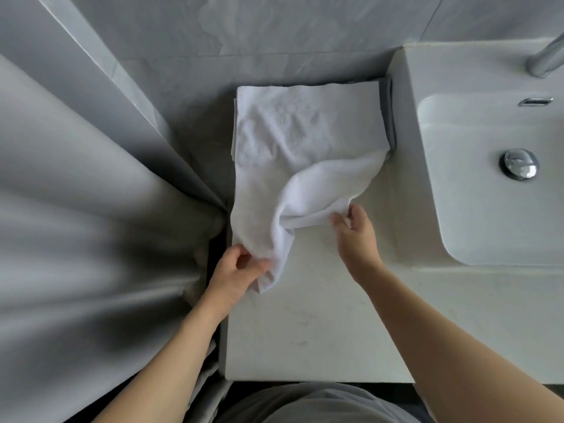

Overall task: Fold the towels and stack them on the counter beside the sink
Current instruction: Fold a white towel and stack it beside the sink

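Two hands are working one white towel (pixel 308 166) on the pale counter (pixel 320 331) just left of the sink (pixel 494 184). The far part of the towel lies flat toward twelve o'clock, up against the grey tiled wall (pixel 244 32), and it rests on something darker, a grey edge (pixel 392 117) that shows along its three o'clock side; I cannot tell whether that is another towel. The near part is lifted and rumpled. The left hand (pixel 235 273) pinches a hanging corner between thumb and curled fingers, at about seven o'clock from the towel's middle, right at the counter's left edge. The right hand (pixel 355 227) grips the other near edge at about five o'clock, fingers curled round a fold of cloth, so the fabric sags in a soft ridge between the two hands.

Off at three o'clock the basin has a chrome drain plug (pixel 518 163) in its floor, an overflow slot (pixel 535 102) on its back wall, and part of a chrome tap (pixel 546 61) at the top corner. A grey shower curtain (pixel 85 209) fills the nine o'clock side, bunched where it meets the counter's end. At six o'clock the person's grey clothing (pixel 314 404) shows below the counter's front edge.
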Available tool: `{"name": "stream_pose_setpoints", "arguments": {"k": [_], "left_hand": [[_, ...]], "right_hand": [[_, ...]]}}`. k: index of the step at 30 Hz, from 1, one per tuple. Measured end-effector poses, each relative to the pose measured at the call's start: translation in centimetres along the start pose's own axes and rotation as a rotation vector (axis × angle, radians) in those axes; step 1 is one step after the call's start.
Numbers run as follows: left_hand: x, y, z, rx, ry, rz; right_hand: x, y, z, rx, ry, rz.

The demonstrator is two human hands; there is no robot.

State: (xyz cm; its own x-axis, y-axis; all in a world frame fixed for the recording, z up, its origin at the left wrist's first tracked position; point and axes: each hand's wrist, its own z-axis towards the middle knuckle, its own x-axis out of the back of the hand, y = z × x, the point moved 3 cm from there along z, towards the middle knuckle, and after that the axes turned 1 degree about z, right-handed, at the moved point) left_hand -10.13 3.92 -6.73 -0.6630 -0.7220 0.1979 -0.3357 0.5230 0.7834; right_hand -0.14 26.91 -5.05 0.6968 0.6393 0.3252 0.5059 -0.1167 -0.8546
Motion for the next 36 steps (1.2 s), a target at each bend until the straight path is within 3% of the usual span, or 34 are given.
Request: {"name": "stream_pose_setpoints", "arguments": {"k": [3,5,7,11,14,16,19,22,26,31,36], "left_hand": [[-0.5,0.2,-0.8,-0.013,0.131,-0.008],[-0.2,0.8,-1.2,0.053,0.31,-0.322],[-0.2,1.3,-1.6,0.184,0.356,-0.601],[-0.1,1.4,-1.5,0.307,0.271,-0.536],[-0.6,1.2,-2.5,0.376,0.112,-0.525],[-0.5,0.6,-3.6,0.389,-0.035,-0.45],[-0.6,-1.2,-5.9,0.424,-0.109,-0.051],[-1.2,-3.2,-7.4,0.402,0.096,0.175],[-2.0,-4.5,-8.9,0.332,0.29,0.185],[-2.6,-4.4,-9.7,0.268,0.348,0.311],[-3.2,-4.9,-9.7,0.285,0.415,0.638]], "right_hand": [[1.8,-0.6,-1.4,0.148,0.072,0.024],[3.2,-1.0,-2.0,0.202,0.151,0.033],[4.6,-1.1,-2.4,0.235,0.219,0.055],[6.9,0.1,-2.8,0.143,0.229,0.079],[7.7,2.4,-3.4,-0.131,0.023,0.065],[8.2,4.1,-4.9,-0.358,-0.198,0.117],[9.5,7.0,-7.4,-0.533,-0.364,-0.008],[10.1,9.0,-8.9,-0.475,-0.321,-0.113],[11.2,9.5,-9.2,-0.381,-0.132,-0.133],[13.7,10.1,-10.4,-0.309,-0.084,-0.293],[13.5,10.6,-11.3,-0.237,-0.144,-0.536]]}}
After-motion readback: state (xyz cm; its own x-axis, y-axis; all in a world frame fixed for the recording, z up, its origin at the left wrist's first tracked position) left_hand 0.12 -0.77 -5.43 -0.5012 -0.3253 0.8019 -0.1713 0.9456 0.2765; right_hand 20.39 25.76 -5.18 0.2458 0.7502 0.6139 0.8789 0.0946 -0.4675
